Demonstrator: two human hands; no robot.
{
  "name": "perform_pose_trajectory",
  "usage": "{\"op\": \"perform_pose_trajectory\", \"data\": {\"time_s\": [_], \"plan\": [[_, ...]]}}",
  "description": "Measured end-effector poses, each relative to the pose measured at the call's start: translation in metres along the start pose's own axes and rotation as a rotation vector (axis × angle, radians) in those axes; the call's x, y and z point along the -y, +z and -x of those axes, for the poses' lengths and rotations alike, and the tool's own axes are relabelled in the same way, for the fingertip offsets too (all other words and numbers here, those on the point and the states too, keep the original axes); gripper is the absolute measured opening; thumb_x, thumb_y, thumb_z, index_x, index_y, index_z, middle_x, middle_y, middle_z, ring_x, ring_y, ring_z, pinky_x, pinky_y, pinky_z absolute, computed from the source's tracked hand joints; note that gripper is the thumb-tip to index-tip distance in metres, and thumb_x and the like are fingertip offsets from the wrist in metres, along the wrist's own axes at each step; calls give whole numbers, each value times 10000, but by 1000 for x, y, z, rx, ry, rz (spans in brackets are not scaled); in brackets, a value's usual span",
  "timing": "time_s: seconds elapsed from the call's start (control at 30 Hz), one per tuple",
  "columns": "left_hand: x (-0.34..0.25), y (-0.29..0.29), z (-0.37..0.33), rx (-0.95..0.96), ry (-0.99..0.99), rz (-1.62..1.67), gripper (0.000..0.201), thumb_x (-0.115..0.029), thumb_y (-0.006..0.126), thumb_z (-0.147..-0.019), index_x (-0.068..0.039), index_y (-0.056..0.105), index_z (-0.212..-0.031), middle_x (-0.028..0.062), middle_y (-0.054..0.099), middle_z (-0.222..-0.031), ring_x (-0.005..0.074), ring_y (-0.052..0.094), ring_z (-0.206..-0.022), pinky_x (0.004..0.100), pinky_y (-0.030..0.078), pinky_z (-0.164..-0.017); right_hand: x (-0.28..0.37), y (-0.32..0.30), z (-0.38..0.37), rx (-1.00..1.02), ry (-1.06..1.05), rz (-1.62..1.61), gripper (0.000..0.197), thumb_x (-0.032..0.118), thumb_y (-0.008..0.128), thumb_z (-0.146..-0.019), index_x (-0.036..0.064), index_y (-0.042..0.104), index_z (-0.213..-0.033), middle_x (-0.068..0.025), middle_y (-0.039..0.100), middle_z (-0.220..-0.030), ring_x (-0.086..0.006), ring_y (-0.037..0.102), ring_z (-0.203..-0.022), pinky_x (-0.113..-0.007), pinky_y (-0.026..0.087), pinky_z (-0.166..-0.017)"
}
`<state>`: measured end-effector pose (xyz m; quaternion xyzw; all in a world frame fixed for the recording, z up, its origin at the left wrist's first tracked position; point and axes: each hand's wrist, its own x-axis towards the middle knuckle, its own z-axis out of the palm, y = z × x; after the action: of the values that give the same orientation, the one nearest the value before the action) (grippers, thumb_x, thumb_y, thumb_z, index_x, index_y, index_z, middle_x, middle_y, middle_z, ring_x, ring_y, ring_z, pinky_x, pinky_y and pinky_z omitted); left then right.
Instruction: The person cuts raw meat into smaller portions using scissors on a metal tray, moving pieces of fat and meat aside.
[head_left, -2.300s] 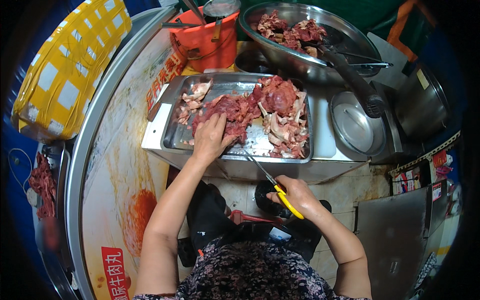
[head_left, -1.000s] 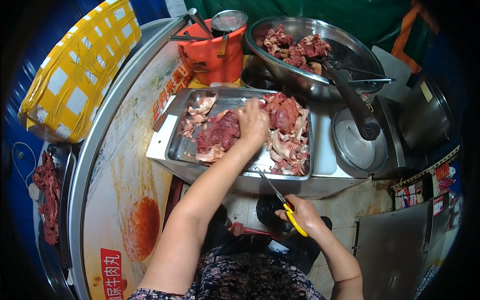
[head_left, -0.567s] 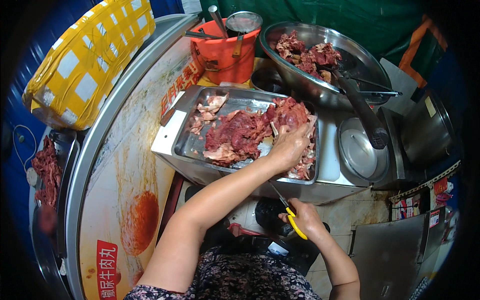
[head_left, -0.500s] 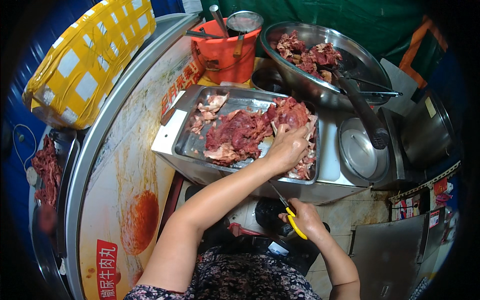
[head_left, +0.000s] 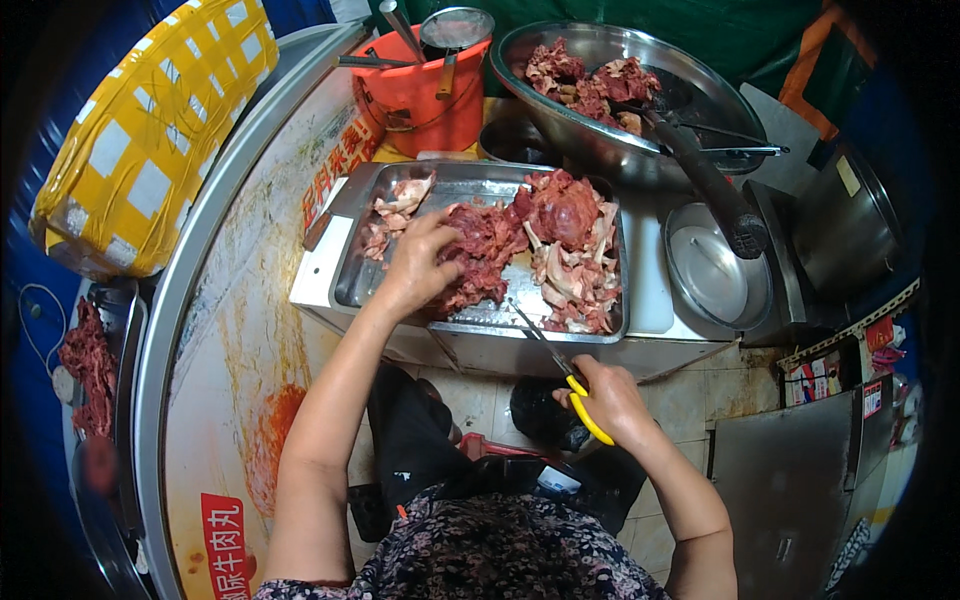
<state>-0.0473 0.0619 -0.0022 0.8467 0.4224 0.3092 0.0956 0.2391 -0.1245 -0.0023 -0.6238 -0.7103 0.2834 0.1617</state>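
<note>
Right hand (head_left: 608, 402): fingers closed around the handle of the yellow-handled scissors (head_left: 590, 420), their blades pointing at the tray's near edge; whether the tip touches is unclear.
Left hand (head_left: 415, 270): palm down, thumb and fingers apart against the left side of the red meat (head_left: 485, 235); whether it grips any is hidden.
Red meat: in the middle of the steel tray (head_left: 460, 188) on the desk (head_left: 695, 328); likely soft, floppy, damp and slippery, with some weight, so best held by a thick fold rather than a ragged edge.
Pale trimmings (head_left: 575, 280): at the tray's right; probably lighter, greasy and stretchy, easier pinched by a loose end.
Red strip label (head_left: 228, 545): white characters on the printed panel at the left.
Red lettering (head_left: 340, 165): higher on that panel, partly covered.
Pot's pale label (head_left: 848, 177): too small to read.
Brands: none identifiable.
</note>
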Motion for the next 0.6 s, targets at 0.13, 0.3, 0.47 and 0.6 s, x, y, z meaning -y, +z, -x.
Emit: {"op": "perform_pose_trajectory", "data": {"time_s": [0.13,0.3,0.47,0.6], "plan": [[-20,16,9,145,38,-245,637,-179,810,-700,-79,606,-1294,244,455,-1457,432,370,-1395,463,297,-1169,13,5,-14,-76,-96,212,338,263,729,-824,-15,586,-953,-224,683,-815,-425,665,-804,-507,524,-748],[0,28,11,145,-56,-103,730,-261,830,-680,-107,571,-1345,160,575,-1318,349,552,-1221,465,416,-1023,25,7,-40,-99,-129,335,324,227,708,-793,-41,634,-958,-219,686,-809,-380,689,-797,-483,555,-703],[0,24,4,89,-137,-96,723,-279,836,-657,-65,578,-1297,157,602,-1210,367,591,-1137,472,483,-928,12,6,-62,-206,-32,384,288,214,709,-799,-29,645,-939,-240,690,-826,-399,697,-797,-480,568,-731],[-2,27,-3,35,-198,-140,623,-299,826,-650,-27,594,-1160,174,617,-1140,389,622,-1056,485,505,-883,16,2,-71,-201,-71,375,260,202,716,-781,-26,651,-888,-234,692,-828,-407,692,-804,-481,563,-730]]}}
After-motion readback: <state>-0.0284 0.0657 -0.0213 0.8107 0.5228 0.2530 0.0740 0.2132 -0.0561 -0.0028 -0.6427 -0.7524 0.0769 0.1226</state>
